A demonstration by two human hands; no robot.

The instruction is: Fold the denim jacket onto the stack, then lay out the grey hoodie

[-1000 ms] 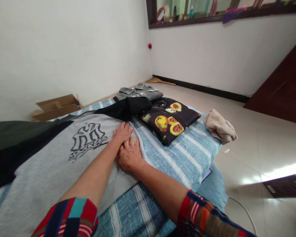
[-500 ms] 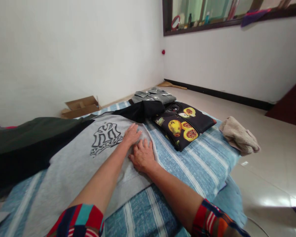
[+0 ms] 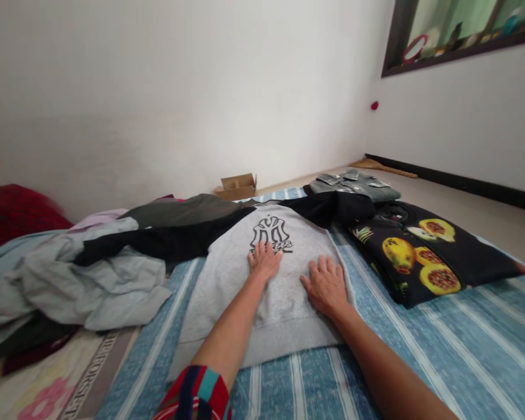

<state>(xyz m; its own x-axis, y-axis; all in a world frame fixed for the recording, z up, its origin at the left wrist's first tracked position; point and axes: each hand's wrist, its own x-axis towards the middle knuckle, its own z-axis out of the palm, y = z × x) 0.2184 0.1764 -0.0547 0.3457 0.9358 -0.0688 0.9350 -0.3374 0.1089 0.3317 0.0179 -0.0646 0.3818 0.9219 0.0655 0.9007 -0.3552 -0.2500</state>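
Observation:
A grey sweatshirt (image 3: 231, 280) with black sleeves and a dark printed logo lies spread flat, its sleeves stretched out to both sides. My left hand (image 3: 265, 260) rests palm down on its chest, fingers apart over the lower edge of the logo. Near the right side seam my right hand (image 3: 326, 284) lies flat on the fabric, fingers spread. Neither hand grips anything. Underneath is a blue striped sheet (image 3: 280, 388). Beside the sweatshirt's right sleeve sits a folded black garment (image 3: 420, 251) printed with yellow fruit.
A folded grey denim garment (image 3: 354, 185) lies behind the fruit-print one. At left, crumpled clothes (image 3: 91, 286) are heaped under the left sleeve, with a red cloth (image 3: 21, 213) beyond. An open cardboard box (image 3: 237, 186) stands by the wall; a broom (image 3: 385, 167) lies on the floor.
My left hand has slid across to the left over the logo, away from my right hand, which stays near the right edge. The view has turned left, showing the heaped clothes.

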